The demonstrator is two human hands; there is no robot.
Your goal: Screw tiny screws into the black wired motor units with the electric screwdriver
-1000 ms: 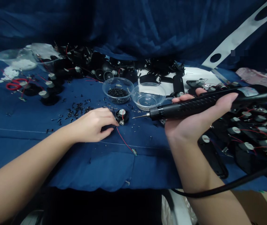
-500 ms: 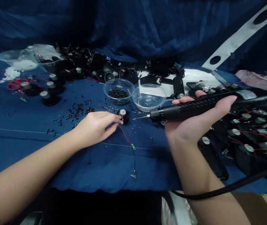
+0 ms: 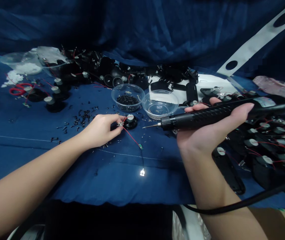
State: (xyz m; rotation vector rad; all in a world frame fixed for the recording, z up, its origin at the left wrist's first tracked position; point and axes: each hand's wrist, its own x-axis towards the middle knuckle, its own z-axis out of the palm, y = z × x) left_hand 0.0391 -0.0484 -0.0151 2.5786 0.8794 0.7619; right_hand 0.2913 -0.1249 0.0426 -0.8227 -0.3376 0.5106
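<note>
Head view: taking the black base with its white cylinder [image 3: 130, 118] as the middle of a clock face, with twelve pointing away from the person, this unit is standing on the blue-covered counter [image 3: 82, 176] near the centre. At nine o'clock, just beside it, the left grip [image 3: 107, 129] is pinching a small metal piece [image 3: 120, 124] between thumb and fingers. From there a red wire [image 3: 130, 135] is running down to a green board [image 3: 140, 146] at five o'clock, and a dark wire is leading on to a brightly shining piece [image 3: 142, 172] between five and six. The right grip [image 3: 202, 123] is holding a black electric screwdriver [image 3: 195, 116] across the upturned palm, the thumb lying along its body; its thin bit is pointing toward the unit from three o'clock, staying clear of it. A black cord [image 3: 232, 202] is curving past at four o'clock. At twelve, a clear bowl [image 3: 128, 109] is holding dark screws, while a second clear bowl [image 3: 175, 104] is sitting at two. Loose black screws [image 3: 82, 118] are lying scattered toward nine, and red loops [image 3: 17, 89] are resting farther out between nine and ten. More wired black parts [image 3: 252, 142] are crowding together at three.
</note>
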